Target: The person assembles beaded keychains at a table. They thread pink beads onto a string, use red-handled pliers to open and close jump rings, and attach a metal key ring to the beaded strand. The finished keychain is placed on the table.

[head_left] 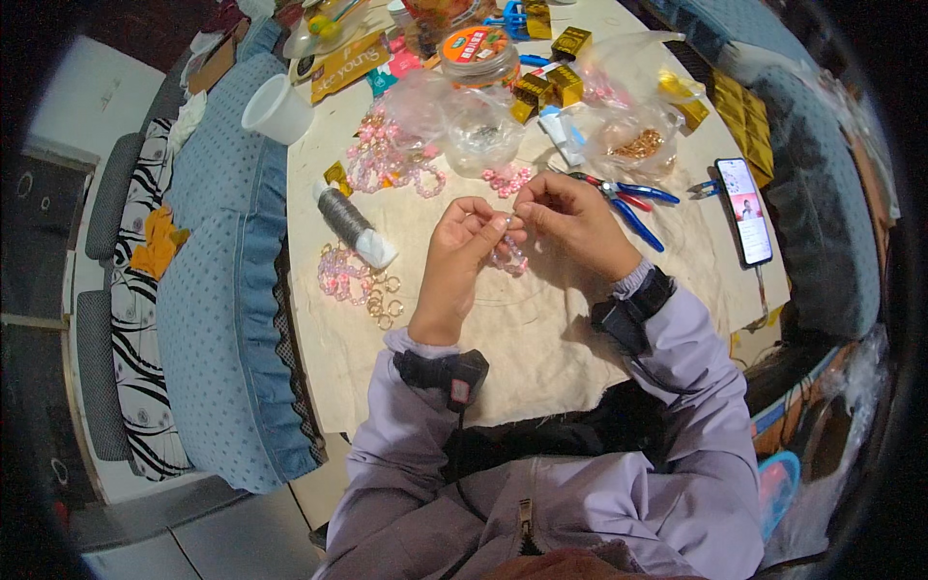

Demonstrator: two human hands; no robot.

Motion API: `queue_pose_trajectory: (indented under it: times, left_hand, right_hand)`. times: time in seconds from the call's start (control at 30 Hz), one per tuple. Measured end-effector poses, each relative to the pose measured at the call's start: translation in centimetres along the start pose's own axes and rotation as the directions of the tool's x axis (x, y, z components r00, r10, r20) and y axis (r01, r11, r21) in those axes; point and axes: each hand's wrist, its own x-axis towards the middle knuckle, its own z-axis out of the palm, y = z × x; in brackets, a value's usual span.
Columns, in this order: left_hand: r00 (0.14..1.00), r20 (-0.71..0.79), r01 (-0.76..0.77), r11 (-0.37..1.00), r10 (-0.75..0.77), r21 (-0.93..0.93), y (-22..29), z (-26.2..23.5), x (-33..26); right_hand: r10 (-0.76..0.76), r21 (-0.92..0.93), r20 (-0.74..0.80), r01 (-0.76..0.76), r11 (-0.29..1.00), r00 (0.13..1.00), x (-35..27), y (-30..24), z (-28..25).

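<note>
My left hand is closed on a short strand of pink and lilac beads, which hangs below its fingertips. Pinched at the same spot, my right hand meets the left fingertips; something tiny and shiny shows between them, too small to name. Just beyond the hands lies a cluster of pink beads. To the right of it rest pliers with blue and red handles. Left of my hands are a spool of grey wire, pink beaded strands and several gold rings.
Farther back are more pink bead strands, clear plastic bags, a bag of gold-coloured pieces, gold boxes and a round tub. A white plastic cup stands at the left edge. A lit phone lies at right beside small cutters.
</note>
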Motion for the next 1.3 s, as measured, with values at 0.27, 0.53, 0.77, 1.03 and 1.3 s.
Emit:
queue_pose_trajectory:
  times: [0.27, 0.53, 0.77, 1.03, 1.3]
  left_hand:
    - [0.998, -0.033, 0.054, 0.998, -0.053, 0.021, 0.1, -0.4, -0.3]
    - [0.996, -0.026, 0.079, 0.995, -0.081, -0.058, 0.8, 0.1, -0.4]
    - [0.999, 0.054, 0.001, 0.999, 0.001, -0.053, 0.7, 0.6, -0.5]
    - [1.000, 0.023, -0.014, 1.000, 0.015, -0.012, 0.4, 0.4, -0.3]
    - [0.999, 0.034, 0.035, 0.994, -0.032, -0.107, 0.4, 0.2, -0.5]
  right_hand:
    - [-0.373, -0.598, 0.151, 0.385, 0.703, 0.915, 0.0, -1.0, -0.1]
    - [-0.247, -0.445, 0.016, 0.229, 0.866, 0.969, -0.4, -1.6, 0.1]
    - [-0.177, -0.466, 0.003, 0.158, 0.871, 0.984, -0.1, -2.1, -0.7]
    - [-0.204, -0.376, 0.024, 0.198, 0.905, 0.979, -0.1, -1.4, -0.6]
    - [-0.206, -0.314, 0.004, 0.197, 0.929, 0.979, 0.1, -0.5, -0.6]
